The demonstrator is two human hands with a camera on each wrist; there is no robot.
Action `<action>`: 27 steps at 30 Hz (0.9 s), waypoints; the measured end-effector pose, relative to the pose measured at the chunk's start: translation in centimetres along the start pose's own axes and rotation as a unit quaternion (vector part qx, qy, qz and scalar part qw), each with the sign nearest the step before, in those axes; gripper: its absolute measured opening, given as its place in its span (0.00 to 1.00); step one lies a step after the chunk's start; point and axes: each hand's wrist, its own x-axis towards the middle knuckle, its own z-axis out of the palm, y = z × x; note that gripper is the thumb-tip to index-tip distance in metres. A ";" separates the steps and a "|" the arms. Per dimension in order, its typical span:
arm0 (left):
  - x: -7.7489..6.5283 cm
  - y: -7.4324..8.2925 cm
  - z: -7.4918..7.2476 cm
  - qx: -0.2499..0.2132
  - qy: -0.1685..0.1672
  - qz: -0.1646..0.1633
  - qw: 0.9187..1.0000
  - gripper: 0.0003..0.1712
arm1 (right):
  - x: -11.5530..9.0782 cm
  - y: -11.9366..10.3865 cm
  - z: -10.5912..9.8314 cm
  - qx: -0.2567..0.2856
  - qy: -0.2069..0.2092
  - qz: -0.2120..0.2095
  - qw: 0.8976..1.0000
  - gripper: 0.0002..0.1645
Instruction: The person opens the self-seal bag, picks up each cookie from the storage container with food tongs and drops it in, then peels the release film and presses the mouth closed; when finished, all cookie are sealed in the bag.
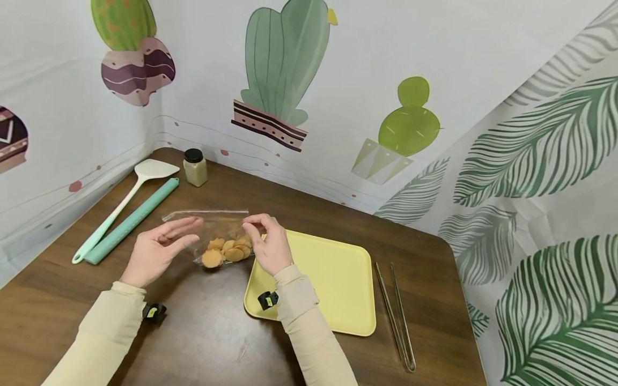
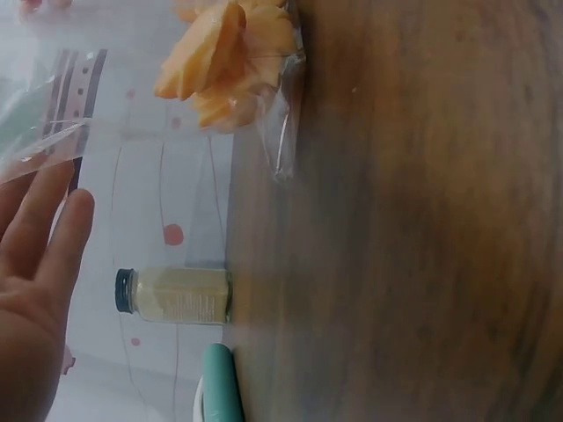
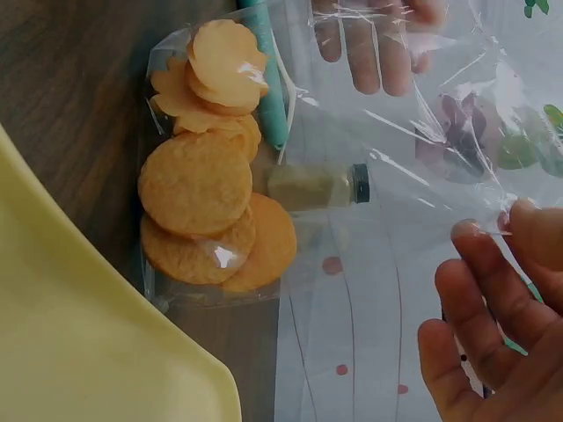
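Note:
A clear plastic zip bag (image 1: 224, 228) stands upright over the table with round and scalloped orange-brown crackers (image 3: 195, 185) in its bottom. My right hand (image 1: 270, 244) pinches the bag's upper right edge between thumb and forefinger; the other fingers are loosely bent in the right wrist view. On the opposite side, my left hand (image 1: 156, 252) is beside the bag, fingers extended and thumb apart. In the left wrist view its fingertips (image 2: 79, 207) are right at the plastic, not curled round it. A yellow tray (image 1: 333, 284) lies partly under my right hand and forearm.
Metal tongs (image 1: 398, 321) lie right of the tray. At the back left stand a small black-lidded jar (image 1: 195, 169), a pale spatula (image 1: 118, 206) and a teal stick-like tool (image 1: 135, 220). Printed cloth (image 1: 203, 69) hangs behind the table edge.

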 end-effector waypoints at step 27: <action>-0.1 -2.3 -0.5 -0.044 -0.013 0.020 0.999 0.13 | -0.2 0.5 0.3 0.026 -0.031 0.018 0.999 0.09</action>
